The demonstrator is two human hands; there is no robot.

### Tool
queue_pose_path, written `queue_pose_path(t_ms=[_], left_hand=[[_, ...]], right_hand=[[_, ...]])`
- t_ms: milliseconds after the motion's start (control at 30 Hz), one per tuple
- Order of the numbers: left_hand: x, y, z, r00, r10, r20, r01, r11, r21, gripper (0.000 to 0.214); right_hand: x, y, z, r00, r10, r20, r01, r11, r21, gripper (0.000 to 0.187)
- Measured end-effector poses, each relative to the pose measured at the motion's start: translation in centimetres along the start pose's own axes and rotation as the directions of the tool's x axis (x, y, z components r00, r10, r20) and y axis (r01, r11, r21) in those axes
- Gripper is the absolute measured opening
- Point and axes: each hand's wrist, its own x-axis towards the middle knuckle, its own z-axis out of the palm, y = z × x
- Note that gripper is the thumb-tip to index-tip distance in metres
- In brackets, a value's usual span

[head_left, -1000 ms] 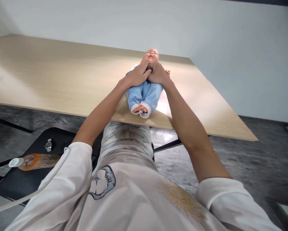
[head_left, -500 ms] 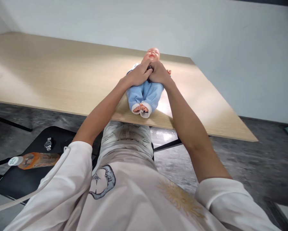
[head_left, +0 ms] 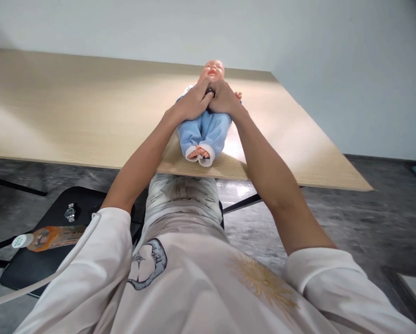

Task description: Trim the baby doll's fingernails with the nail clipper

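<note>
A baby doll [head_left: 212,69] in light blue trousers with white cuffs lies face up on the wooden table, its bare feet towards me. Both my hands meet over its chest and hide most of its upper clothing. My left hand [head_left: 195,101] is closed, its thumb pointing across to the other hand. My right hand [head_left: 223,98] is closed too, knuckles up, touching the left. Between them shows a small dark shiny thing [head_left: 209,90], too covered to name. One small doll hand [head_left: 238,95] sticks out beside my right wrist.
The pale wooden table [head_left: 89,102] reaches back to a white wall. Left of me, a black chair seat [head_left: 56,206] carries a metal watch [head_left: 70,212] and an orange drink bottle [head_left: 51,237] lying on its side. A dark table leg [head_left: 242,204] slants under the table.
The view has shifted slightly, so the doll and hands appear a little further left and higher. My hands keep nearly the same hold over the doll's chest.
</note>
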Motion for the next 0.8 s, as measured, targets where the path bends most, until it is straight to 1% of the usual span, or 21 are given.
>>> queue_pose_path(t_ms=[100, 267, 333, 400, 467, 533, 633, 733, 800], left_hand=[[-0.2, 0.4, -0.2, 1.000, 0.009, 0.029, -0.009, 1.000, 0.009, 0.074], [-0.4, 0.5, -0.4, 0.998, 0.009, 0.054, -0.012, 0.999, 0.045, 0.072], [-0.4, 0.2, -0.4, 1.000, 0.012, 0.025, -0.013, 0.999, 0.043, 0.065], [-0.3, -0.3, -0.5, 0.999, 0.018, -0.035, -0.017, 0.999, 0.047, 0.055], [-0.2, -0.6, -0.5, 0.995, 0.036, -0.098, -0.029, 0.997, 0.070, 0.044], [-0.2, -0.7, -0.6, 0.990, 0.059, -0.126, -0.047, 0.994, 0.102, 0.036], [-0.2, -0.7, -0.8, 0.990, 0.074, -0.118, -0.059, 0.990, 0.126, 0.033], [-0.2, -0.9, -0.9, 0.991, 0.074, -0.116, -0.060, 0.991, 0.120, 0.035], [0.0, -1.3, -0.8, 0.989, 0.082, -0.123, -0.069, 0.992, 0.103, 0.038]], right_hand=[[0.0, -0.3, -0.1, 1.000, -0.015, -0.012, 0.016, 0.999, 0.034, 0.030], [-0.5, -1.5, -0.4, 0.999, 0.032, 0.009, -0.032, 0.998, 0.058, 0.031], [-0.7, -1.6, -0.5, 0.998, 0.055, 0.015, -0.056, 0.996, 0.067, 0.030], [-0.6, -1.5, -0.4, 0.998, 0.065, 0.017, -0.066, 0.995, 0.073, 0.029], [-0.5, -1.3, -0.3, 0.999, 0.033, 0.003, -0.033, 0.997, 0.076, 0.031], [-0.4, -1.2, -0.3, 1.000, -0.008, -0.007, 0.008, 0.998, 0.056, 0.033], [-0.5, -1.8, -0.5, 0.999, -0.043, 0.010, 0.043, 0.999, 0.004, 0.036], [-0.8, -2.6, -0.9, 0.999, -0.015, 0.030, 0.017, 0.999, -0.043, 0.043], [-0.8, -2.8, -0.9, 1.000, 0.004, 0.031, -0.003, 0.999, -0.053, 0.045]])
